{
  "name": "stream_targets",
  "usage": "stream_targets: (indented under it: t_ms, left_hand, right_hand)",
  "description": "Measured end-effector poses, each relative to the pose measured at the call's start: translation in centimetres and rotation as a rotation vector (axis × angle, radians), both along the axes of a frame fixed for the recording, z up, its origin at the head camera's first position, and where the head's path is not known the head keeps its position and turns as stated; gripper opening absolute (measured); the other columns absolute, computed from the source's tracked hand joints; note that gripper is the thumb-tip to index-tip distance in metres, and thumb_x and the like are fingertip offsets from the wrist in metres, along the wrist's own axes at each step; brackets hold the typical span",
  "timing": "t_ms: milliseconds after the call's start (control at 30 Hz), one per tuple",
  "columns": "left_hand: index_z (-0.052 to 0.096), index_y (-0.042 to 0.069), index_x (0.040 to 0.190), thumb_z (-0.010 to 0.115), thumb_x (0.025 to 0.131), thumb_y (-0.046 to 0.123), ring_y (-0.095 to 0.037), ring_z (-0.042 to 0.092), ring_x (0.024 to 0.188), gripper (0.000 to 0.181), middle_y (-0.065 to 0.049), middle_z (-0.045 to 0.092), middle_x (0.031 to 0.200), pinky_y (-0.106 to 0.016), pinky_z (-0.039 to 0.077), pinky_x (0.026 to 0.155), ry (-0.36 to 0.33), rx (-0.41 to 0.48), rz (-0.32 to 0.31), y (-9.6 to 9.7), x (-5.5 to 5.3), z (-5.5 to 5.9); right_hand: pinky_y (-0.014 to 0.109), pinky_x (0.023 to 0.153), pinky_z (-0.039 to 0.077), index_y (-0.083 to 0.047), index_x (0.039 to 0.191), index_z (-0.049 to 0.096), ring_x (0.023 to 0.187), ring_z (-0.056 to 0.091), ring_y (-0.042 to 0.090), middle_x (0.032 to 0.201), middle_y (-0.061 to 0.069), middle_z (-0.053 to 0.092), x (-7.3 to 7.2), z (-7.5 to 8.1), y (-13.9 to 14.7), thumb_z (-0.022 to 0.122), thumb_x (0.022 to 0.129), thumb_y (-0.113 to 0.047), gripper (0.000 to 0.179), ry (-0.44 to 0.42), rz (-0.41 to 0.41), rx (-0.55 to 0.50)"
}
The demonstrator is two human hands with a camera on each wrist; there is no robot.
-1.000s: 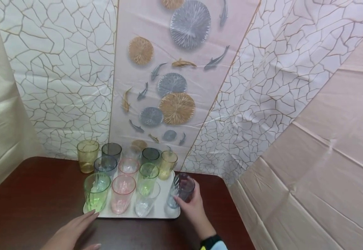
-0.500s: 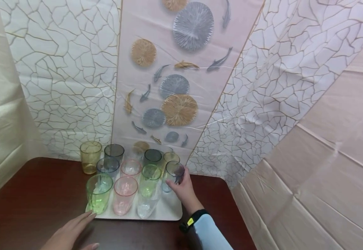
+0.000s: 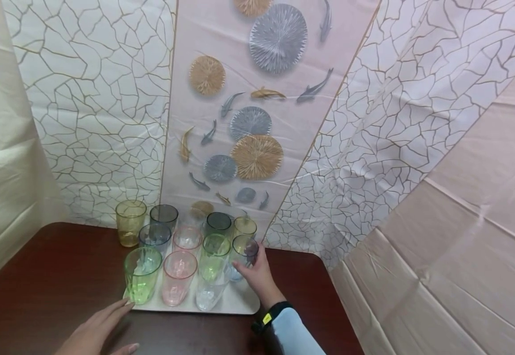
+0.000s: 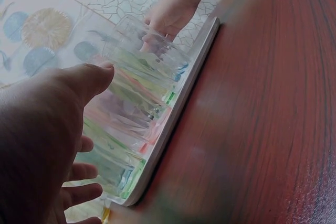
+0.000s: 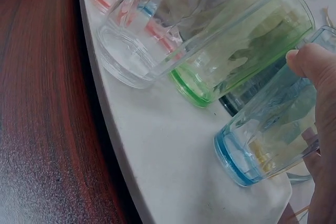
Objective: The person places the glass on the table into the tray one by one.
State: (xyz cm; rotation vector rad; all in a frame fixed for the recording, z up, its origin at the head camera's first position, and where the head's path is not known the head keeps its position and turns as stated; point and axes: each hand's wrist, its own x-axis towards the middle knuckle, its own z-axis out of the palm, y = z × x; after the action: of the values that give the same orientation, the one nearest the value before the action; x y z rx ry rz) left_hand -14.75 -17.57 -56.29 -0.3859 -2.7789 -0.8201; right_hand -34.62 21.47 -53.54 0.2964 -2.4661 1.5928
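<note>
My right hand (image 3: 262,278) grips a blue-tinted drinking glass (image 5: 262,135) near its top, thumb on one side and fingers on the other. That glass stands upright over the right part of a white tray (image 3: 241,298), its base right at the tray's surface. Beside it are a green glass (image 3: 215,259) and, nearer the front, a clear glass (image 3: 208,296). A yellow glass (image 3: 245,226) shows just behind it. My left hand (image 3: 95,328) is spread, fingertips at the tray's front left corner by another green glass (image 3: 142,278).
Pink glasses (image 3: 179,281) and several dark ones, such as a grey glass (image 3: 164,214), fill the tray's middle and back. A yellow glass (image 3: 129,224) stands at the back left. Behind the dark red table (image 3: 40,286) hangs a patterned cloth (image 3: 257,158).
My right hand has carried the blue glass from the tray's front right edge back and leftward, beside the green glass, and lowered it slightly. My left hand stays at the corner.
</note>
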Motion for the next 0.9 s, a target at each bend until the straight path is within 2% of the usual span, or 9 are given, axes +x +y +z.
stream_targets:
  t_ms: [333, 433, 533, 667, 733, 800, 900]
  left_hand:
    - [0.062, 0.012, 0.143, 0.065, 0.075, 0.085, -0.042, 0.053, 0.130, 0.100, -0.015, 0.056, 0.147, -0.070, 0.049, 0.093, -0.103, -0.027, 0.009, -0.1, 0.0, 0.7]
    - [0.062, 0.012, 0.143, 0.065, 0.076, 0.084, -0.042, 0.053, 0.130, 0.098, -0.015, 0.056, 0.147, -0.070, 0.049, 0.093, -0.093, -0.028, 0.008, -0.2, 0.0, 0.8]
    - [0.063, 0.011, 0.142, 0.067, 0.078, 0.081, -0.042, 0.054, 0.128, 0.095, -0.016, 0.057, 0.146, -0.070, 0.050, 0.091, -0.026, -0.014, 0.007, -0.2, 0.1, 0.7]
    - [0.064, 0.011, 0.140, 0.070, 0.079, 0.077, -0.042, 0.056, 0.127, 0.091, -0.015, 0.059, 0.144, -0.069, 0.051, 0.090, 0.047, -0.002, 0.012, -0.3, 0.2, 0.7]
    - [0.063, 0.011, 0.141, 0.070, 0.080, 0.077, -0.041, 0.055, 0.128, 0.090, -0.014, 0.059, 0.144, -0.068, 0.051, 0.091, 0.046, -0.003, 0.011, -0.3, 0.2, 0.8]
    - [0.063, 0.011, 0.142, 0.071, 0.080, 0.076, -0.040, 0.055, 0.128, 0.090, -0.014, 0.059, 0.144, -0.068, 0.051, 0.091, 0.048, -0.002, 0.002, -0.4, 0.1, 0.9]
    - [0.063, 0.011, 0.142, 0.071, 0.080, 0.075, -0.040, 0.055, 0.128, 0.090, -0.014, 0.059, 0.144, -0.067, 0.051, 0.092, 0.046, 0.000, -0.003, -0.5, 0.1, 0.9]
  right_hand:
    - [0.049, 0.121, 0.032, -0.009, 0.164, 0.021, 0.148, 0.036, 0.029, 0.160, 0.018, 0.039, -0.1, -0.5, 0.3, 0.088, 0.084, -0.028, 0.106, -0.027, 0.003, -0.022]
    - [0.051, 0.121, 0.031, -0.009, 0.165, 0.019, 0.148, 0.034, 0.032, 0.163, 0.019, 0.035, 0.1, -0.5, 0.6, 0.088, 0.084, -0.033, 0.109, -0.039, 0.006, -0.010]
    - [0.052, 0.119, 0.034, -0.007, 0.163, 0.021, 0.144, 0.039, 0.034, 0.159, 0.020, 0.038, 0.7, -0.3, 1.1, 0.088, 0.084, -0.032, 0.107, -0.027, -0.011, -0.003]
    - [0.054, 0.115, 0.040, -0.001, 0.159, 0.028, 0.135, 0.048, 0.039, 0.146, 0.025, 0.047, 3.1, 1.1, 1.8, 0.085, 0.088, -0.022, 0.093, 0.002, -0.058, 0.016]
    - [0.056, 0.113, 0.042, 0.001, 0.155, 0.033, 0.133, 0.050, 0.042, 0.142, 0.027, 0.051, 5.0, 1.6, 2.3, 0.081, 0.092, -0.021, 0.082, 0.021, -0.060, 0.042]
    - [0.057, 0.112, 0.043, 0.002, 0.152, 0.039, 0.132, 0.052, 0.043, 0.141, 0.029, 0.053, 7.2, 1.9, 2.6, 0.078, 0.095, -0.021, 0.073, 0.046, -0.018, 0.066]
    - [0.055, 0.110, 0.046, -0.002, 0.148, 0.048, 0.132, 0.054, 0.035, 0.143, 0.019, 0.056, 10.2, 1.6, 3.0, 0.075, 0.097, -0.030, 0.064, 0.149, 0.095, 0.193]
